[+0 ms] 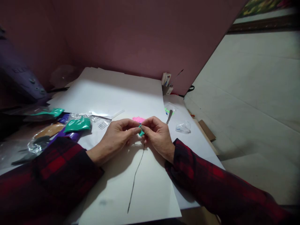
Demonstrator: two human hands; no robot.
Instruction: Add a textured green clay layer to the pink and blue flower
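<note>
My left hand [114,136] and my right hand [159,136] meet above a white sheet. Thumbs and fingertips of both are pinched on a small green piece of modelling clay [141,132]. A thin dark wire [134,178] runs from beneath my right fingers towards the sheet's near edge; its upper end is hidden, so I cannot tell whether it joins the clay. Just beyond my fingertips is a bumpy pink clump [138,119], partly covered by them.
Clear bags with green clay [77,124] and brown clay [49,130] lie at left. Large white sheets [112,89] cover the back. To the right are a dark-tipped tool [169,116], a crumpled plastic bag [183,127] and the table's edge. A pen holder [166,83] stands by the wall.
</note>
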